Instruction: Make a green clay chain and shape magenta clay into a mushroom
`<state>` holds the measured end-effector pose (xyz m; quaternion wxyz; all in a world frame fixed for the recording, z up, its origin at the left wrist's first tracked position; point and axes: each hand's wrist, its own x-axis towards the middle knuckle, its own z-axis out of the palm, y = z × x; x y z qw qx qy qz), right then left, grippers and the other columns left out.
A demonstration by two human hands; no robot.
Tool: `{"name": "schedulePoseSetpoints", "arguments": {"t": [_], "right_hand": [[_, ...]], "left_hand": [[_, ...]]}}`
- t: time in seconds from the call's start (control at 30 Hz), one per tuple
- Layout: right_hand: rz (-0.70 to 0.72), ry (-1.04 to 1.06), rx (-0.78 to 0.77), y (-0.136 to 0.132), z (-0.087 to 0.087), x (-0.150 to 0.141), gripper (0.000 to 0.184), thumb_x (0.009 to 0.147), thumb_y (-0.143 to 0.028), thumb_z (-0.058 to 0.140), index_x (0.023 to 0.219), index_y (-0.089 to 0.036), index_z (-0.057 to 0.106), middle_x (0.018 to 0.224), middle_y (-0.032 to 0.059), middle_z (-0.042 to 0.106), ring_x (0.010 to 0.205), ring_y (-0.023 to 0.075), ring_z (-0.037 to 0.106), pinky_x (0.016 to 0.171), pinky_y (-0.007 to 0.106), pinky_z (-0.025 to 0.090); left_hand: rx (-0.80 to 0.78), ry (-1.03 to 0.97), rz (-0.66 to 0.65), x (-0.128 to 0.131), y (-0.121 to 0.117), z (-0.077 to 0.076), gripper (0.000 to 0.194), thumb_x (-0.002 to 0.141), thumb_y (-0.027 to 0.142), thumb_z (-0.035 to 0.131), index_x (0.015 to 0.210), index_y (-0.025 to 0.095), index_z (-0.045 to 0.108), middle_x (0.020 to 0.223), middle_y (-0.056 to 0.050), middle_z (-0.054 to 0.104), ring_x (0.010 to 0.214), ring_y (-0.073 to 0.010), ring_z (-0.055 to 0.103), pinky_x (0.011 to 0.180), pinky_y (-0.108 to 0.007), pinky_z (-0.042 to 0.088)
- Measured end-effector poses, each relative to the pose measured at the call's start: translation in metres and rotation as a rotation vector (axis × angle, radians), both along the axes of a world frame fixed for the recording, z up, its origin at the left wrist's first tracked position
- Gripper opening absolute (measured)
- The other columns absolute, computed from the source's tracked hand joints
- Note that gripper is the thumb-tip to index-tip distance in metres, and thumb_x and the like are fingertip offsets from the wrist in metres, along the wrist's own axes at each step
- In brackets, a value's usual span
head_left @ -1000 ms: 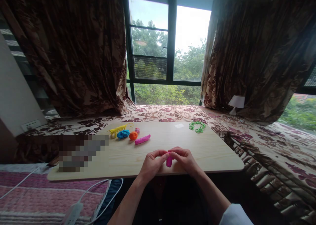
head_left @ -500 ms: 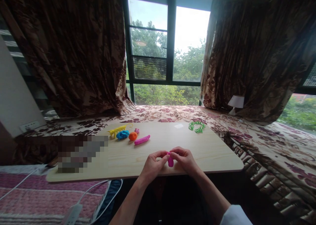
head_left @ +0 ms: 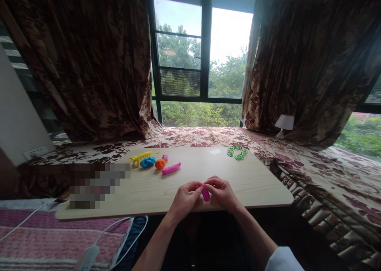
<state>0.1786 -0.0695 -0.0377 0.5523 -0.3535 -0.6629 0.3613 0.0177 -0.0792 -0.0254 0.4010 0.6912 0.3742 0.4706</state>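
Note:
My left hand (head_left: 186, 197) and my right hand (head_left: 222, 191) meet over the near edge of the pale wooden table (head_left: 143, 195). Between their thumbs and fingertips they pinch a piece of magenta modelling clay (head_left: 206, 195), its rounded lower end hanging down. Its top is partly hidden by the fingers. Farther off to the left lies a pink clay roll (head_left: 171, 168). Beside it are an orange lump (head_left: 160, 164), a blue lump (head_left: 148, 162), a small pink piece (head_left: 165, 157) and a yellow figure with legs and a curled thin tail (head_left: 141, 158).
Green looped strands (head_left: 237, 153) lie at the table's back right, with a white patch (head_left: 215, 151) left of them. A blurred-out area covers the table's left end. Behind are a floral-covered ledge (head_left: 190, 137) and a white lamp (head_left: 284, 123). A power strip (head_left: 89, 257) sits lower left.
The magenta clay's hanging end has shifted slightly to the right and tilted between my fingertips. Both hands stay almost in place, and the things on the table lie as before.

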Motion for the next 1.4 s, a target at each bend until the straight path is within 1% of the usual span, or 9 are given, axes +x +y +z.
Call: {"name": "schedulePoseSetpoints", "arguments": {"t": [0.2,0.47,0.63,0.73,0.83,1.0,1.1,1.3,1.4], "right_hand": [[0.019,-0.004,-0.038,-0.0012,0.0044,0.0012,0.022,0.08,-0.032,0.055,0.094,-0.02,0.067,0.097,0.0048,0.062,0.089,0.0184,0.059,0.078,0.029,0.046],[0.014,0.018,-0.034,-0.0035,0.0043,-0.0004,0.019,0.077,-0.034,0.06,0.081,-0.018,0.069,0.083,0.0038,0.064,0.079,0.0173,0.059,0.073,0.028,0.047],[-0.007,-0.007,-0.001,-0.0022,0.0031,0.0012,0.018,0.076,-0.033,0.06,0.075,-0.018,0.069,0.08,0.0035,0.063,0.078,0.0167,0.059,0.074,0.027,0.046],[0.026,0.005,-0.038,-0.0026,0.0051,0.0019,0.025,0.083,-0.035,0.051,0.084,-0.018,0.069,0.087,0.0044,0.063,0.082,0.0169,0.059,0.076,0.029,0.046],[0.025,0.006,-0.027,-0.0032,0.0062,0.0016,0.023,0.081,-0.034,0.053,0.09,-0.019,0.068,0.092,0.0045,0.062,0.085,0.0174,0.059,0.078,0.029,0.046],[0.002,-0.015,0.004,-0.0033,0.0036,0.0011,0.016,0.076,-0.031,0.059,0.076,-0.019,0.069,0.085,0.0033,0.061,0.081,0.0165,0.058,0.075,0.027,0.046],[-0.024,-0.012,0.015,-0.0033,0.0035,0.0011,0.017,0.075,-0.032,0.06,0.071,-0.018,0.069,0.082,0.0034,0.061,0.081,0.0167,0.058,0.075,0.027,0.045],[0.009,0.023,-0.074,-0.0031,0.0063,0.0009,0.024,0.081,-0.034,0.052,0.091,-0.019,0.067,0.091,0.0046,0.063,0.08,0.0169,0.06,0.072,0.028,0.047],[0.005,-0.01,-0.027,-0.0025,0.0048,-0.0003,0.019,0.078,-0.032,0.057,0.084,-0.018,0.068,0.086,0.0035,0.063,0.079,0.0165,0.059,0.071,0.027,0.047]], "left_hand": [[-0.023,-0.044,0.01,0.0,0.0034,-0.0027,0.026,0.08,0.037,0.051,0.089,0.016,0.064,0.084,-0.004,0.069,0.084,-0.0185,0.061,0.08,-0.027,0.043],[0.039,0.041,0.004,0.0,-0.0007,0.0051,0.025,0.08,0.036,0.05,0.086,0.019,0.067,0.084,-0.001,0.068,0.086,-0.0179,0.059,0.083,-0.026,0.041],[0.02,0.038,-0.012,0.0016,0.0005,0.0033,0.025,0.079,0.036,0.051,0.087,0.018,0.067,0.087,-0.002,0.068,0.085,-0.0182,0.06,0.078,-0.026,0.043],[-0.006,0.009,0.02,0.0013,0.0005,0.0017,0.026,0.078,0.036,0.053,0.092,0.019,0.066,0.09,-0.003,0.068,0.089,-0.0191,0.06,0.081,-0.027,0.043],[0.001,-0.003,0.026,0.0005,-0.0009,0.003,0.028,0.078,0.036,0.052,0.094,0.018,0.066,0.092,-0.004,0.068,0.092,-0.02,0.059,0.086,-0.028,0.041],[0.012,0.028,-0.021,0.0008,-0.0032,0.006,0.027,0.078,0.036,0.051,0.089,0.018,0.068,0.089,-0.004,0.069,0.089,-0.0203,0.06,0.083,-0.029,0.043],[0.029,0.021,-0.001,0.0019,-0.0027,0.0052,0.025,0.076,0.035,0.054,0.088,0.018,0.068,0.09,-0.005,0.069,0.089,-0.0202,0.06,0.082,-0.028,0.044],[0.029,0.017,0.065,0.0011,-0.0018,0.0028,0.026,0.076,0.036,0.055,0.091,0.02,0.068,0.094,-0.004,0.069,0.093,-0.0205,0.06,0.088,-0.031,0.041],[0.035,0.018,0.078,0.0001,-0.002,0.0032,0.028,0.077,0.036,0.054,0.095,0.02,0.067,0.096,-0.004,0.069,0.094,-0.0208,0.059,0.089,-0.032,0.041]]}}
